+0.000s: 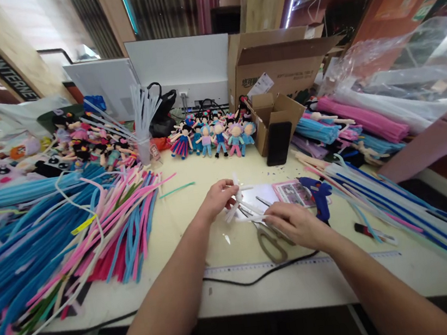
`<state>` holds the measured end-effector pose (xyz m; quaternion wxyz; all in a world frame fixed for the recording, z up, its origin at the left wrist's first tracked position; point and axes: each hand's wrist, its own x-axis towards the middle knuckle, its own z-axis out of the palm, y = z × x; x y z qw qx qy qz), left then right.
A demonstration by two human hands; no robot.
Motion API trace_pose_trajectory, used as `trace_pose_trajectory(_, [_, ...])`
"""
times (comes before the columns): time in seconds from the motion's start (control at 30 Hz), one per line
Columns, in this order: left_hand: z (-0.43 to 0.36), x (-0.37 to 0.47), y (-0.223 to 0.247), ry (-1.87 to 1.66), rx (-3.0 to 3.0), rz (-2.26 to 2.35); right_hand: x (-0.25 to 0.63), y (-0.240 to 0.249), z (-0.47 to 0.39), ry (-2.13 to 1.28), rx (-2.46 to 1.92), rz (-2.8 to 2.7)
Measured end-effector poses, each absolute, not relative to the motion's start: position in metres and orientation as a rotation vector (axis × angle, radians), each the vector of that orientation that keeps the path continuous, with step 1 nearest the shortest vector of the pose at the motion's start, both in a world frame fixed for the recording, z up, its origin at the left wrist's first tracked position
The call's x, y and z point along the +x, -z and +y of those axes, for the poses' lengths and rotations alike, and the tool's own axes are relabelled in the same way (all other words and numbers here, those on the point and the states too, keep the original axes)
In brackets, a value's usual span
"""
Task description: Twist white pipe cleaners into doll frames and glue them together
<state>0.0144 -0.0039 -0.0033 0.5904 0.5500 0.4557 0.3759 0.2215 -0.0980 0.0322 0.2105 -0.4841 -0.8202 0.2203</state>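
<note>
My left hand (220, 198) pinches a white pipe-cleaner piece (237, 196) with several short arms sticking out, above the middle of the table. To its right, my right hand (297, 224) is closed with thumb and fingertips on the end of a white strand (253, 218) that reaches towards the piece. Scissors (270, 243) with grey-brown handles lie beneath and beside my right hand, their blades partly hidden. Beyond my right hand is a blue glue gun (318, 197), next to a pink-edged card (293, 193).
Bundles of coloured pipe cleaners (50, 229) cover the left side; more strips (402, 210) lie at the right. Small dolls (219, 135), a phone (278, 143) and a cardboard box (280, 69) stand at the back. A ruler (229, 270) and black cable (255, 282) cross the front.
</note>
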Motion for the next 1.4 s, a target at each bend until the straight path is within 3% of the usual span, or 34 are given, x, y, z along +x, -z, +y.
trace_pose_trajectory(0.13, [-0.002, 0.013, 0.005, -0.893, 1.300, 1.082, 0.224, -0.039, -0.083, -0.651, -1.357, -2.250])
trace_pose_trajectory(0.4, [0.000, 0.010, 0.005, -0.922, 1.283, 1.129, 0.211, -0.039, -0.069, -0.320, -1.351, -2.441])
trace_pose_trajectory(0.7, [-0.005, 0.014, 0.001, -0.902, 1.298, 1.121, 0.217, -0.020, -0.065, -0.494, -1.313, -2.295])
trace_pose_trajectory(1.4, [-0.015, 0.018, -0.005, -0.782, 1.353, 1.064, 0.207, -0.012, -0.060, -0.459, -1.306, -2.035])
